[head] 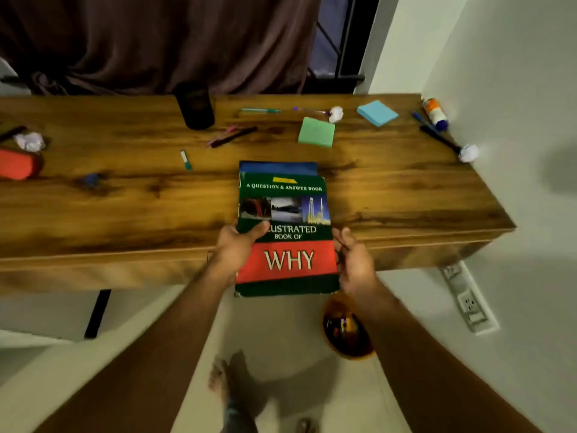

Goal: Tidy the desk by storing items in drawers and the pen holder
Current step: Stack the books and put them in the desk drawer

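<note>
Two bare forearms reach up from the lower corners, the left hand point(232, 248) clamped on the green book point(285, 232) at its 9 o'clock edge, thumb on the cover, and the right hand point(354, 260) pressed to the 3 o'clock edge with fingers loosely curled. That book overhangs the desk point(125, 195) front, atop a blue book point(278, 167). Farther, at 12 o'clock, lie a green sticky pad point(316, 132) and a dark pen holder point(196, 104).

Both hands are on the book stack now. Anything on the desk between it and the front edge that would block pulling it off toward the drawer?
Nothing visible. The green book already overhangs the desk front edge, gripped by the left hand and right hand. Pens and sticky notes lie behind it. No open drawer is in view.
</note>
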